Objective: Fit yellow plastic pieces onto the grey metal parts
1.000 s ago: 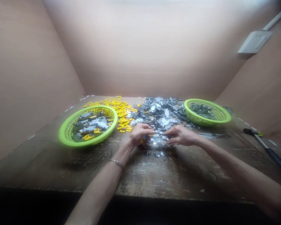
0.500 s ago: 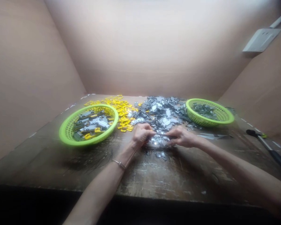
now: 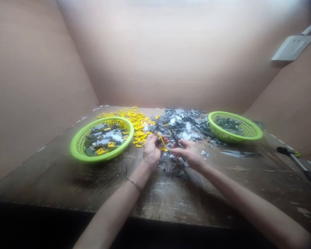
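My left hand (image 3: 152, 149) is turned partly palm up in the middle of the table, its fingers closed on a yellow piece (image 3: 161, 141). Just right of it, my right hand (image 3: 188, 152) grips a dark, thin tool (image 3: 175, 137) that points up and away to the left. The right fingertips come close to the yellow piece; whether they touch it I cannot tell. Behind both hands lies a heap of silvery metal parts (image 3: 188, 126), and a spread of yellow pieces (image 3: 138, 125) is beside it on the left. Small metal bits (image 3: 180, 171) lie below the hands.
At the left, a green basket (image 3: 76, 152) holds metal and yellow parts. Another green basket (image 3: 223, 135) with small dark parts stands at the right. Flat pale pieces (image 3: 237, 153) and a black-handled rod (image 3: 298, 160) lie farther right on the wooden table (image 3: 171, 204).
My left hand has turned its palm upward, and a yellow piece now shows in it. The dark tool, earlier level between both hands, is now tilted in my right hand. The view has shifted slightly.
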`<state>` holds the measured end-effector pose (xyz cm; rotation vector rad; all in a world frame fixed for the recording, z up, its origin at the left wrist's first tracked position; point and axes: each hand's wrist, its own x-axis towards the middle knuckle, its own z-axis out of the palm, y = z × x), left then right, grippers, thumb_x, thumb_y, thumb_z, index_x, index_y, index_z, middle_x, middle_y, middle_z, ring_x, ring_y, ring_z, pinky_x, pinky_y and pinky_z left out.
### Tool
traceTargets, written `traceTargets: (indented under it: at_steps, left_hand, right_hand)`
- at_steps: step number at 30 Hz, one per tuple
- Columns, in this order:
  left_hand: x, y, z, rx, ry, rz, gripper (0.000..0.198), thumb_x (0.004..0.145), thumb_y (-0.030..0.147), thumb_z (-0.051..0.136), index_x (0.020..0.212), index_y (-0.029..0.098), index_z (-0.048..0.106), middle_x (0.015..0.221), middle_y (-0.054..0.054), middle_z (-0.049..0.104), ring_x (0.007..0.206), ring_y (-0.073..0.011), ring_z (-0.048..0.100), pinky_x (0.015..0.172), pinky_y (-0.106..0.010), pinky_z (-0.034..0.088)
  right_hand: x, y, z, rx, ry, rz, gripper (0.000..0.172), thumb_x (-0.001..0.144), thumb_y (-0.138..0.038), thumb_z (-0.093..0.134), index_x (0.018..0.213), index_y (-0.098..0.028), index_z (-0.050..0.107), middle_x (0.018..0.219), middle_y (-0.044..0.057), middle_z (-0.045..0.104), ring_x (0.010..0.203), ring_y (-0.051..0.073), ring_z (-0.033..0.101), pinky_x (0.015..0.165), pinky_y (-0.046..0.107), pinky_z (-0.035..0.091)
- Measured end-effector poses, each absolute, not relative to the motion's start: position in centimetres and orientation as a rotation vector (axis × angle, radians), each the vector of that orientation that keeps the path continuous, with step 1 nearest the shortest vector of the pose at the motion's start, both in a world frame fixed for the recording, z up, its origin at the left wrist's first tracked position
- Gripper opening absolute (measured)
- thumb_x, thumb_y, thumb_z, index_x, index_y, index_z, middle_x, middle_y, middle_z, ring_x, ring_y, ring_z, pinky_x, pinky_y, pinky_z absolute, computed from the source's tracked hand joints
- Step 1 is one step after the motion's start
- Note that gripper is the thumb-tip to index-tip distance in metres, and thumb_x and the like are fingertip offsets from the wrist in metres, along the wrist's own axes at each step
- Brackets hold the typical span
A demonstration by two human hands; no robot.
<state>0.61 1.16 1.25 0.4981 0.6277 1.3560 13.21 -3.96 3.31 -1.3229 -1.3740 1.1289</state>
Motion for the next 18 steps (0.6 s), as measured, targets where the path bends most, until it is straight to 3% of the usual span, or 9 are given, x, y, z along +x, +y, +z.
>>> traceTargets:
  at_steps: [7,11,13,15,18]
  left_hand:
    - [1.4,0.5,1.4,0.649,0.714,1.383,0.021,0.062,0.028,0.057,0.072,0.015,0.045,0.068,-0.003,0.055,0.062,-0.0128,0.054,0.058,-0.029,0.043]
    - [0.6,0.4,2.6,1.342,0.988,1.43,0.023,0.06,0.025,0.059,0.08,0.017,0.052,0.082,-0.004,0.056,0.08,-0.015,0.05,0.07,-0.029,0.039]
    - [0.3,0.3,3.2,1.743,1.012,1.281,0.016,0.06,0.022,0.058,0.075,0.018,0.056,0.081,-0.004,0.057,0.084,-0.0157,0.048,0.075,-0.028,0.037]
    - [0.2,0.1,3.4,1.935,1.012,1.056,0.007,0.062,0.022,0.055,0.066,0.017,0.058,0.071,-0.003,0.057,0.078,-0.0152,0.049,0.071,-0.027,0.037]
    - [0.4,-0.1,3.2,1.81,0.998,0.869,0.011,0.063,0.026,0.052,0.063,0.016,0.057,0.06,-0.001,0.054,0.061,-0.0124,0.05,0.057,-0.024,0.039]
  right_hand:
    - [11.5,-3.2,1.9,-1.244,-1.334,0.906,0.028,0.058,-0.03,0.059,0.081,-0.014,0.054,0.071,0.001,0.058,0.05,0.011,0.051,0.046,0.024,0.042]
    - [13.7,-2.8,3.2,-1.352,-1.598,0.567,0.019,0.062,-0.028,0.055,0.076,-0.015,0.055,0.067,0.001,0.057,0.057,0.012,0.05,0.051,0.023,0.04]
    - [14.4,-2.8,3.7,-1.369,-1.696,0.497,0.019,0.063,-0.028,0.055,0.077,-0.015,0.056,0.066,0.001,0.057,0.058,0.012,0.05,0.052,0.023,0.038]
    - [14.7,-3.0,4.0,-1.366,-1.752,0.456,0.018,0.063,-0.026,0.055,0.078,-0.015,0.056,0.065,0.0,0.056,0.057,0.012,0.049,0.052,0.023,0.038]
    - [14.9,-3.4,4.0,-1.326,-1.764,0.441,0.017,0.064,-0.024,0.054,0.078,-0.016,0.055,0.066,0.0,0.056,0.058,0.011,0.05,0.053,0.022,0.038]
